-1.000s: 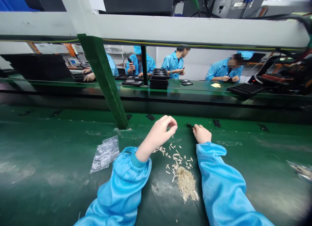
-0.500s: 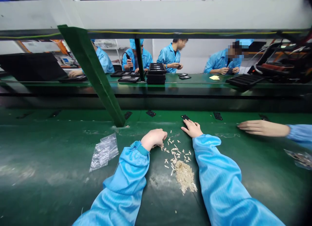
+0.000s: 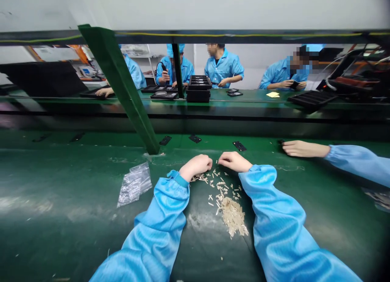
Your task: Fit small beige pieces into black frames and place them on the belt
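My left hand point(image 3: 196, 166) rests on the green belt point(image 3: 61, 184) with its fingers curled in, at the far edge of scattered small pale pieces point(image 3: 219, 187). My right hand point(image 3: 234, 161) lies just to its right, fingers pressed together and pointing left, the tips at a tiny pale piece. What either hand holds is hidden. A denser pile of the pale pieces point(image 3: 233, 217) lies between my blue sleeves. A small black part point(image 3: 239, 145) sits on the belt just beyond my right hand.
A crumpled clear plastic bag point(image 3: 134, 184) lies left of my arm. Two more black parts point(image 3: 195, 138) point(image 3: 165, 140) lie by the slanted green post point(image 3: 128, 95). A co-worker's hand point(image 3: 301, 149) reaches in from the right. Black trays point(image 3: 198, 87) stand on the far bench.
My left hand came down from a raised pinch to the belt. My right hand left the black part on the belt and drew back to the pieces. A co-worker's hand entered from the right.
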### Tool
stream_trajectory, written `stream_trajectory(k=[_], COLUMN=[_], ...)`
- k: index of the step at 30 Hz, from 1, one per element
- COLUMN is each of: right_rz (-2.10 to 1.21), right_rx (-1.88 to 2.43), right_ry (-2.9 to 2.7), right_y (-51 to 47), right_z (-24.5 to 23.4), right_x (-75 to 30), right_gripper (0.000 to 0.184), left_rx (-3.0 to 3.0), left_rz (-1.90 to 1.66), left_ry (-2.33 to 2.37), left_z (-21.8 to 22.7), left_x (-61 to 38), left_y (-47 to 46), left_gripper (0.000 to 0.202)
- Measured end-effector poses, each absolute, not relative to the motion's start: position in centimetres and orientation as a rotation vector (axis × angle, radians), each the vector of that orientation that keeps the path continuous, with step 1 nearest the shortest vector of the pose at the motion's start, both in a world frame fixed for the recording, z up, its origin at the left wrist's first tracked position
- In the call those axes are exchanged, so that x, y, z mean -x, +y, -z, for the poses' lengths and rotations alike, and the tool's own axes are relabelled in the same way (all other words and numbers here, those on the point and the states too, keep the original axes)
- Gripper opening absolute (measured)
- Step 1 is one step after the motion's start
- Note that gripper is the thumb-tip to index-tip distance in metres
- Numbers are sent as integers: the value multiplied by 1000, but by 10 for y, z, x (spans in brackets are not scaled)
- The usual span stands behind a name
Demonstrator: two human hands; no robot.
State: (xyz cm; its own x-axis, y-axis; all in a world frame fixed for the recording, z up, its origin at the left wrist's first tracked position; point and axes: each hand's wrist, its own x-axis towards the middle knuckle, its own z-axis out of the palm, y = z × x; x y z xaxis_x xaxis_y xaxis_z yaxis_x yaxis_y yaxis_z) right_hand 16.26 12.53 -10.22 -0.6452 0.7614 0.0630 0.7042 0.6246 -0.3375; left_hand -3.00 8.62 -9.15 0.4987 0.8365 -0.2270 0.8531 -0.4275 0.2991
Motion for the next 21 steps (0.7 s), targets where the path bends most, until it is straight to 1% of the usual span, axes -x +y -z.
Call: stream_trajectory(k=[3,7,8,12,14,17,21], right_rz=[-559,-597,-597,-626,-644,-636,-602], right_rx=[1010,934,935,925,915,924,952], right_ry=[-2791,-2884,-2900,-2972,-2997,-2988,-2944], right_y=[112,100,99,99,99,98,92], right_z=[95,100,102,108,107,106,109], right_x=[-146,-129,-127,-125,-127,-126,-117], right_gripper=[18,22,22,17,16,14,10], left_rx=[-2373,-2327,-2317,-2306,-2300,-2285,-2275], left_rz=[21,137,174,272,301,325,326], left_ry=[1470,1523,1526,1539,1538,1532,1536], left_z=[89,87,87,86,86,88,89], left_x=[37,43,42,39,38,41,49], left_y=[88,87,86,82,82,85,89], left_gripper=[21,13,16,44,48,46,35])
